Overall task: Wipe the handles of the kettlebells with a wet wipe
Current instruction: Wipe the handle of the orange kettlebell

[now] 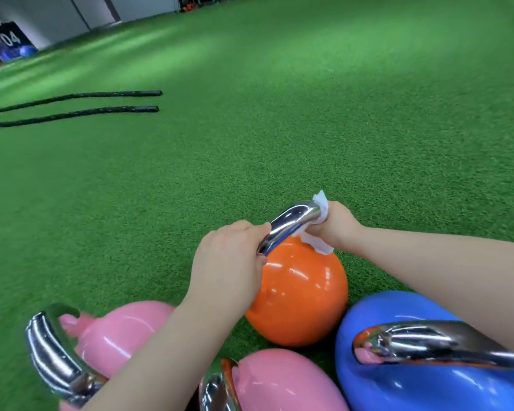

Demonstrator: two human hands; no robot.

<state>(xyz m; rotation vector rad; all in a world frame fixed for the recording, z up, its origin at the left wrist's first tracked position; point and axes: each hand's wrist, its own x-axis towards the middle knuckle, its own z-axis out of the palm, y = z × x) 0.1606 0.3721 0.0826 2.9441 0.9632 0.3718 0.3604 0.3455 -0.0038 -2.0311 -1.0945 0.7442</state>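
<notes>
Nearest: two pink kettlebells [125,330] and blue kettlebell [413,387] on green turf [279,129], chrome handles up. Just beyond, touching them, orange kettlebell [300,295]. Left hand [229,262] clamped on near side of its chrome handle [288,223]; right hand [339,226] closed round far end, white wet wipe [318,229] pressed between palm and metal.

Ahead of the orange kettlebell [300,295] a broad stretch of green turf [279,129] is left open. Passage on the near side is blocked by two pink kettlebells [122,330] [282,381] and a blue kettlebell [422,366], packed close around it. The chrome handle [288,223] is taken up at both ends by the left hand [232,256] and the right hand [339,225]. Two black ropes [72,106] lie far to the left.
</notes>
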